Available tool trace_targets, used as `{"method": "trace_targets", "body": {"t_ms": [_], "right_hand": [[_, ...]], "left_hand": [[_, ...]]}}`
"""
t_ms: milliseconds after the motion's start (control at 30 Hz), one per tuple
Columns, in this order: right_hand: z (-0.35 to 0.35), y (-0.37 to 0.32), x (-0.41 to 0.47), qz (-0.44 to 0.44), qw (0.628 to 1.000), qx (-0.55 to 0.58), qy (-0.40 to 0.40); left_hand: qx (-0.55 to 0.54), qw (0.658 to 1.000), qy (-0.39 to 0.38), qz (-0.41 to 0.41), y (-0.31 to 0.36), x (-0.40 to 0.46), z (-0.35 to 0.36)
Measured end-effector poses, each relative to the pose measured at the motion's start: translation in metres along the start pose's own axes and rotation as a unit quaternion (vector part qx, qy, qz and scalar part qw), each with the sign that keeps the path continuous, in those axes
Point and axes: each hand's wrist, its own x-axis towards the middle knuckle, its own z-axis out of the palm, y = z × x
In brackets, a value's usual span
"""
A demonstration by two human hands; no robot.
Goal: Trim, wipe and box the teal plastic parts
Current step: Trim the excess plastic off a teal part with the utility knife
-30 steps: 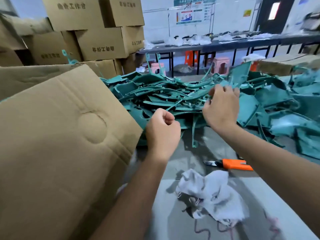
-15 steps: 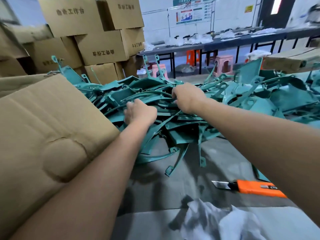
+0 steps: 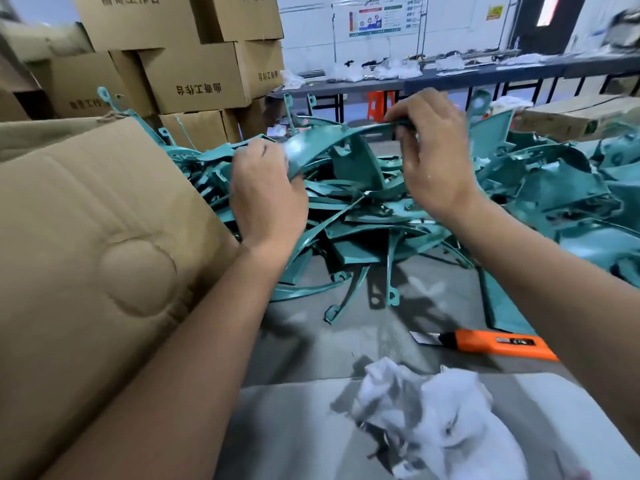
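A curved teal plastic part point(image 3: 322, 143) is lifted above a big heap of teal parts point(image 3: 374, 216) on the grey table. My left hand point(image 3: 266, 195) grips its lower left end. My right hand point(image 3: 433, 157) pinches its upper right end between thumb and fingers. An orange utility knife point(image 3: 498, 342) with its blade out lies on the table at the right, under my right forearm. A crumpled white cloth point(image 3: 436, 420) lies near the front edge.
A large cardboard box flap point(image 3: 90, 265) fills the left side next to my left arm. Stacked cardboard boxes point(image 3: 194, 74) stand behind it. More teal parts point(image 3: 568, 188) spread to the right. A long dark bench point(image 3: 450, 77) crosses the background.
Both hands reached into the heap, took hold of one curved teal part and raised it off the pile. The view has moved closer to the table.
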Motion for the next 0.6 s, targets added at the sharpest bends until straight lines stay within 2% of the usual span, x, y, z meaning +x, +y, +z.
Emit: {"method": "trace_targets", "body": {"t_ms": [67, 167, 233, 300, 400, 467, 533, 600], "right_hand": [[-0.021, -0.005, -0.01, 0.029, 1.0, -0.004, 0.006], [-0.051, -0.01, -0.053, 0.075, 0.997, 0.009, 0.029], [-0.066, -0.008, -0.093, 0.113, 0.993, 0.021, 0.007], [-0.074, 0.002, -0.132, 0.164, 0.984, 0.018, -0.071], [-0.071, 0.015, -0.182, 0.19, 0.955, -0.08, -0.213], [-0.064, 0.015, -0.201, 0.201, 0.933, -0.117, -0.273], [-0.056, 0.012, -0.206, 0.199, 0.918, -0.133, -0.317], [-0.05, 0.013, -0.205, 0.191, 0.919, -0.116, -0.325]], "left_hand": [[0.015, 0.999, 0.023, -0.032, 0.006, -0.003, -0.008], [-0.039, 0.983, 0.06, -0.17, 0.005, -0.01, -0.019], [-0.202, 0.936, 0.072, -0.28, 0.002, -0.009, -0.027], [-0.369, 0.858, 0.087, -0.348, 0.007, -0.011, -0.036], [-0.476, 0.805, 0.082, -0.344, 0.022, -0.03, -0.045], [-0.539, 0.769, 0.034, -0.343, 0.032, -0.052, -0.044], [-0.555, 0.762, -0.029, -0.333, 0.036, -0.079, -0.039], [-0.557, 0.757, -0.066, -0.334, 0.034, -0.107, -0.032]]}}
